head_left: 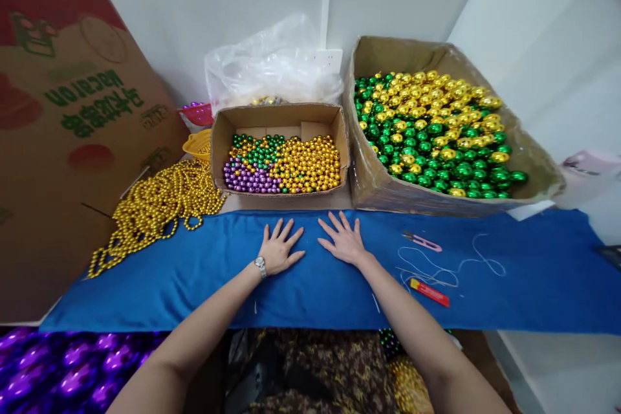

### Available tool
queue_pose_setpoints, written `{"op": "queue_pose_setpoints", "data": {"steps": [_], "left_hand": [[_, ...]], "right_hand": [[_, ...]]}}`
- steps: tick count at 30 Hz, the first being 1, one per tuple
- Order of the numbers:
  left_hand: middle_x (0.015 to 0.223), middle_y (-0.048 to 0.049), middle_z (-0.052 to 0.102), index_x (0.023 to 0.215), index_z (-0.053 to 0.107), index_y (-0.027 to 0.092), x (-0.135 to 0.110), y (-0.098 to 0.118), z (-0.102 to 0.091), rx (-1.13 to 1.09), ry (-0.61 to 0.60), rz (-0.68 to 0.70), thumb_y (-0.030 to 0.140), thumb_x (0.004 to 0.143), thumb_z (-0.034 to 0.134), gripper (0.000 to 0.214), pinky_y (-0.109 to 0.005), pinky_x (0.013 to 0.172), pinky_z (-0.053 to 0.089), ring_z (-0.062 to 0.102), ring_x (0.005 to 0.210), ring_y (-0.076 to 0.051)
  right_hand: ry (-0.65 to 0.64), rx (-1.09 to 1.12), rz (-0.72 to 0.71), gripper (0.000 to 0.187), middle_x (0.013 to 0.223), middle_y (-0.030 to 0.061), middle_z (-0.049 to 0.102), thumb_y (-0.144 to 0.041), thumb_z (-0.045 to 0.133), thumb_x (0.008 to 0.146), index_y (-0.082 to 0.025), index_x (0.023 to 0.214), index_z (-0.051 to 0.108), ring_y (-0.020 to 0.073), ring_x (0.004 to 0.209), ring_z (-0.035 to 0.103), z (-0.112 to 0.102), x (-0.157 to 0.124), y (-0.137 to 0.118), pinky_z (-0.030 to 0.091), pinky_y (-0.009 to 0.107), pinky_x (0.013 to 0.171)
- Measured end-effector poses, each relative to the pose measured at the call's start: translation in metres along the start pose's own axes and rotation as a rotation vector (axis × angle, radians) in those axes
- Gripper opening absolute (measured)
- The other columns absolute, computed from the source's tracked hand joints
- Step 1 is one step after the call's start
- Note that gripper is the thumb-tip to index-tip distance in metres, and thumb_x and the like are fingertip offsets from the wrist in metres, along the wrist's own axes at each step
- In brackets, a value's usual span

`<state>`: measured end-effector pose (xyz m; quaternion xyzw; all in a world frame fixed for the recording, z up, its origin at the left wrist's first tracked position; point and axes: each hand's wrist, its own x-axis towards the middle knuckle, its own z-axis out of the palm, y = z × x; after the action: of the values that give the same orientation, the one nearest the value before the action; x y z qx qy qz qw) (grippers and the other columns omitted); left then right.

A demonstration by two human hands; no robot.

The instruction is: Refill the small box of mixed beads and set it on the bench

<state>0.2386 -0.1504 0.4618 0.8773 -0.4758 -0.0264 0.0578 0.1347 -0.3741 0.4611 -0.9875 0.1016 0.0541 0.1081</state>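
Observation:
My left hand (pixel 277 251), with a silver watch (pixel 261 265) at the wrist, lies flat on the blue cloth (pixel 320 301), fingers spread. Beside it my right hand (pixel 343 240) rests palm down on the same cloth, fingers also spread. Neither hand holds anything. Just beyond them stands a small cardboard box (pixel 286 113) of green, purple and gold beads. To the right of my right hand lie pink thread snips (pixel 423 242), a loose white thread (pixel 441 270) and a small red and yellow packet (pixel 430 292).
A large box (pixel 361 168) of bigger green and gold beads stands at the back right. Gold bead strings (pixel 165 207) pile up at left near a tall carton (pixel 72 142). A clear plastic bag (pixel 272 65) sits behind the small box. Purple balls (pixel 72 369) are below the table's edge.

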Motion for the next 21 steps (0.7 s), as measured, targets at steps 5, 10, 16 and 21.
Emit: {"op": "queue_pose_setpoints", "data": {"steps": [5, 10, 16, 21], "left_hand": [[0.161, -0.0056, 0.023, 0.152, 0.031, 0.036, -0.0006, -0.0035, 0.0044, -0.003, -0.01, 0.0, 0.062, 0.093, 0.039, 0.064, -0.068, 0.114, 0.012, 0.017, 0.148, -0.037], [0.161, -0.0057, 0.024, 0.151, 0.032, 0.036, -0.001, -0.0035, 0.004, -0.001, -0.009, -0.003, 0.06, 0.093, 0.041, 0.064, -0.067, 0.114, 0.012, 0.018, 0.148, -0.038], [0.161, -0.0063, 0.023, 0.151, 0.034, 0.034, 0.0028, -0.0056, 0.0073, 0.014, -0.007, 0.001, 0.059, 0.093, 0.042, 0.063, -0.067, 0.114, 0.012, 0.017, 0.148, -0.038], [0.161, -0.0074, 0.023, 0.151, 0.036, 0.032, 0.0035, -0.0067, 0.0087, 0.034, -0.003, 0.003, 0.056, 0.093, 0.043, 0.063, -0.068, 0.113, 0.012, 0.016, 0.148, -0.039]], "right_hand": [[0.069, -0.03, -0.045, 0.063, 0.163, 0.0041, 0.017, -0.064, 0.035, 0.094, -0.04, 0.152, 0.029, 0.0371, 0.15, 0.01, -0.0013, -0.0058, -0.0052, 0.007, 0.072, 0.112], [0.017, 0.007, -0.031, 0.063, 0.163, 0.0034, 0.016, -0.066, 0.033, 0.094, -0.042, 0.152, 0.03, 0.0368, 0.151, 0.008, 0.0054, -0.0095, -0.0085, 0.008, 0.072, 0.112], [0.004, 0.04, -0.035, 0.064, 0.164, 0.0042, 0.014, -0.066, 0.031, 0.094, -0.041, 0.153, 0.028, 0.0367, 0.151, 0.005, 0.0021, -0.009, -0.0073, 0.005, 0.071, 0.113], [0.014, 0.064, -0.034, 0.064, 0.164, 0.0035, 0.012, -0.067, 0.033, 0.093, -0.041, 0.152, 0.028, 0.036, 0.151, 0.003, -0.0011, -0.0102, -0.009, 0.003, 0.071, 0.113]]}}
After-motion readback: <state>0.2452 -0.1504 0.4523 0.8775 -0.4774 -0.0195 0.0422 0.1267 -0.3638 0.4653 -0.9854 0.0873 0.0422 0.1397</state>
